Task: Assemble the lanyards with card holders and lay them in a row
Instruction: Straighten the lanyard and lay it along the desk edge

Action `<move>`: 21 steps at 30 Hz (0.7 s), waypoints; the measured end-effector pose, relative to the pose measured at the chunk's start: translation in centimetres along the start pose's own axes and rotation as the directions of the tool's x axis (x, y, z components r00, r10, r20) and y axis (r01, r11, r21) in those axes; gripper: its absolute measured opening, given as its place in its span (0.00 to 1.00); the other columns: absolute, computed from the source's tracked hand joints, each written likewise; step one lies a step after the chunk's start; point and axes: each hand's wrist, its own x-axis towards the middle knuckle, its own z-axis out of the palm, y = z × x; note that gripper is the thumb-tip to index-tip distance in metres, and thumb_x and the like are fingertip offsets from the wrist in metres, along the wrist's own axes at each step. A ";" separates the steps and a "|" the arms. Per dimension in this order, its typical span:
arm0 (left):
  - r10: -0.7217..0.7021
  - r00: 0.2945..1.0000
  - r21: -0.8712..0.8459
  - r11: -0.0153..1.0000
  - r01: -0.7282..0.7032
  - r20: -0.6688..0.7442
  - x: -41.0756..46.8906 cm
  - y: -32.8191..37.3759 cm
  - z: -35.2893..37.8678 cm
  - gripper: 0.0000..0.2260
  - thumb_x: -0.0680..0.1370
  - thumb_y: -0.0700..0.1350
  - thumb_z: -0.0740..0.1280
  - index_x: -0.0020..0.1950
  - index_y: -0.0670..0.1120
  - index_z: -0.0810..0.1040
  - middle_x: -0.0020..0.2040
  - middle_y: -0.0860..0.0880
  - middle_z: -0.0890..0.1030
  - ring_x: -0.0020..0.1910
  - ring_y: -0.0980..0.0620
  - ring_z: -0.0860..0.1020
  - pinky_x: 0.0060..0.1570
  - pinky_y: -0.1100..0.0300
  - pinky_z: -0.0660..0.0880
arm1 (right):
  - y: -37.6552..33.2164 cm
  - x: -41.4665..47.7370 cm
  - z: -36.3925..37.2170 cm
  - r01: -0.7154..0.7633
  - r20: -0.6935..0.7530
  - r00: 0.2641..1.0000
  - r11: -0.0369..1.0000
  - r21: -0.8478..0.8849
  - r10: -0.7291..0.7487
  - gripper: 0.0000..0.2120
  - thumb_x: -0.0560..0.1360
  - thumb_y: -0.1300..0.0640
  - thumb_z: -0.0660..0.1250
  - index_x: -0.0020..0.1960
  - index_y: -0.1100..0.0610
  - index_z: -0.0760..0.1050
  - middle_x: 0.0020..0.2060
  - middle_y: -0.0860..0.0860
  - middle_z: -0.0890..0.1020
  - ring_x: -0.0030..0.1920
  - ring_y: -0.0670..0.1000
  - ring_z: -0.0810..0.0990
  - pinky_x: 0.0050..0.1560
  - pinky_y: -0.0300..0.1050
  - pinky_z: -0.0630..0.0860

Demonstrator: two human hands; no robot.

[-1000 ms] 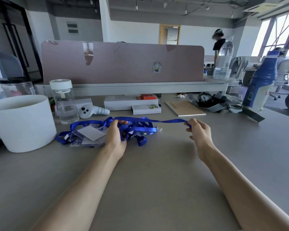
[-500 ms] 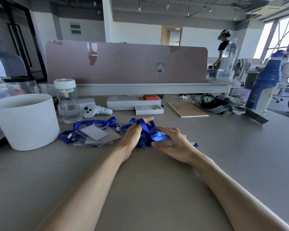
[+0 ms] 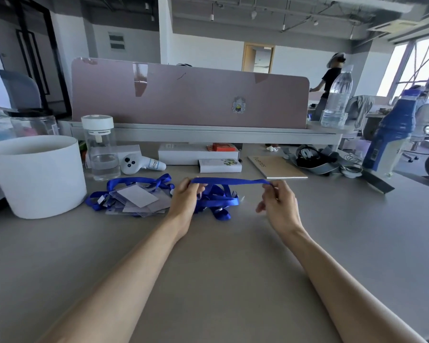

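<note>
1. The room is an open office. A pink partition [image 3: 183, 95] stands behind the counter, and a person [image 3: 330, 80] stands far away at the back right.
2. The grey counter [image 3: 233, 268] carries a white box [image 3: 198, 153], a notebook [image 3: 275, 165] and a blue bottle [image 3: 391, 134] along its far side.
3. A white tub [image 3: 37, 177] stands at the left. Just beside it lie the clear card holders [image 3: 139, 199], loose and partly overlapping.
4. The heap of blue lanyards [image 3: 218, 201] lies between the card holders and the right hand, and it is still tangled.
5. Half a second ago both hands were low and close together on this heap. Now the left hand [image 3: 186, 196] and the right hand [image 3: 279, 204] are apart and lifted.
6. Each hand pinches the blue lanyard [image 3: 230, 180] between thumb and fingers, so it is stretched straight above the heap. I judge that one strap is being pulled free, ready for its holder. I cannot tell whether its clip end is out of the tangle, because the left hand covers that part.
</note>
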 end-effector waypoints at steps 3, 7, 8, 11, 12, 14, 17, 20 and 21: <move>0.026 0.999 0.019 1.000 -0.025 -0.020 -0.3 0.2 0.1 0.12 0.80 0.42 0.58 0.40 0.51 0.77 0.45 0.51 0.82 0.49 0.53 0.79 0.52 0.54 0.73 | 0.3 0.3 0.0 -0.041 -0.008 0.999 0.998 0.041 0.041 0.07 0.80 0.56 0.59 0.46 0.58 0.72 0.28 0.48 0.72 0.29 0.52 0.70 0.34 0.50 0.70; 0.061 0.997 -0.056 0.996 -0.064 -0.055 -0.7 0.8 0.0 0.11 0.81 0.44 0.55 0.46 0.49 0.76 0.42 0.50 0.83 0.39 0.54 0.79 0.47 0.53 0.74 | 0.1 -0.2 0.1 0.006 0.049 0.999 0.998 -0.061 -0.003 0.10 0.78 0.55 0.64 0.41 0.59 0.74 0.27 0.48 0.71 0.29 0.48 0.66 0.29 0.37 0.65; 0.078 0.996 -0.042 0.996 -0.080 -0.043 -1.2 1.0 0.1 0.11 0.81 0.45 0.54 0.49 0.46 0.75 0.40 0.49 0.84 0.36 0.54 0.79 0.45 0.55 0.74 | 0.0 -0.5 0.0 0.030 0.068 0.997 0.996 -0.084 -0.024 0.10 0.78 0.55 0.64 0.41 0.59 0.75 0.27 0.48 0.71 0.29 0.48 0.66 0.29 0.37 0.64; 0.170 0.985 0.092 0.981 -0.172 0.022 -3.1 1.2 -0.1 0.17 0.83 0.52 0.49 0.58 0.46 0.74 0.39 0.49 0.85 0.35 0.58 0.80 0.40 0.66 0.71 | -1.0 -2.1 0.3 0.135 0.161 0.980 0.984 -0.116 -0.116 0.11 0.77 0.56 0.66 0.37 0.57 0.73 0.26 0.47 0.69 0.28 0.45 0.64 0.30 0.38 0.63; 0.201 0.978 0.162 0.965 -0.206 0.050 -3.7 1.3 -0.4 0.18 0.83 0.55 0.47 0.59 0.48 0.73 0.39 0.50 0.86 0.37 0.64 0.79 0.41 0.70 0.69 | -1.4 -2.6 0.5 0.172 0.192 0.970 0.978 -0.116 -0.147 0.12 0.77 0.57 0.66 0.37 0.58 0.73 0.26 0.46 0.68 0.27 0.44 0.63 0.29 0.38 0.62; 0.236 0.969 0.263 0.933 -0.246 0.069 -4.8 1.8 -1.8 0.19 0.83 0.56 0.47 0.60 0.50 0.73 0.38 0.54 0.85 0.40 0.70 0.76 0.40 0.75 0.68 | -2.4 -3.5 1.0 0.207 0.215 0.959 0.974 -0.093 -0.183 0.12 0.78 0.57 0.66 0.38 0.61 0.73 0.25 0.47 0.67 0.27 0.44 0.62 0.28 0.37 0.61; 0.248 0.968 0.290 0.925 -0.244 0.024 -5.9 2.7 -5.3 0.19 0.83 0.54 0.50 0.56 0.46 0.76 0.40 0.54 0.84 0.37 0.60 0.79 0.27 0.67 0.75 | -3.9 -4.9 2.8 0.253 0.211 0.949 0.964 -0.078 -0.232 0.12 0.78 0.57 0.66 0.39 0.63 0.74 0.25 0.52 0.68 0.26 0.44 0.62 0.28 0.37 0.62; 0.229 0.972 0.362 0.912 -0.194 -0.057 -6.6 3.2 -9.3 0.17 0.83 0.55 0.51 0.53 0.47 0.76 0.48 0.54 0.81 0.37 0.54 0.80 0.19 0.60 0.73 | -5.1 -6.2 6.1 0.331 0.276 0.920 0.928 -0.173 -0.277 0.11 0.77 0.55 0.66 0.36 0.58 0.73 0.26 0.52 0.71 0.27 0.46 0.64 0.31 0.42 0.64; 0.212 0.974 0.365 0.916 -0.168 -0.084 -6.9 3.5 -10.5 0.18 0.83 0.55 0.51 0.52 0.47 0.77 0.48 0.54 0.81 0.37 0.53 0.80 0.21 0.58 0.74 | -5.5 -6.6 7.3 0.357 0.316 0.906 0.911 -0.208 -0.283 0.12 0.76 0.54 0.65 0.36 0.57 0.72 0.25 0.50 0.71 0.28 0.46 0.65 0.31 0.43 0.65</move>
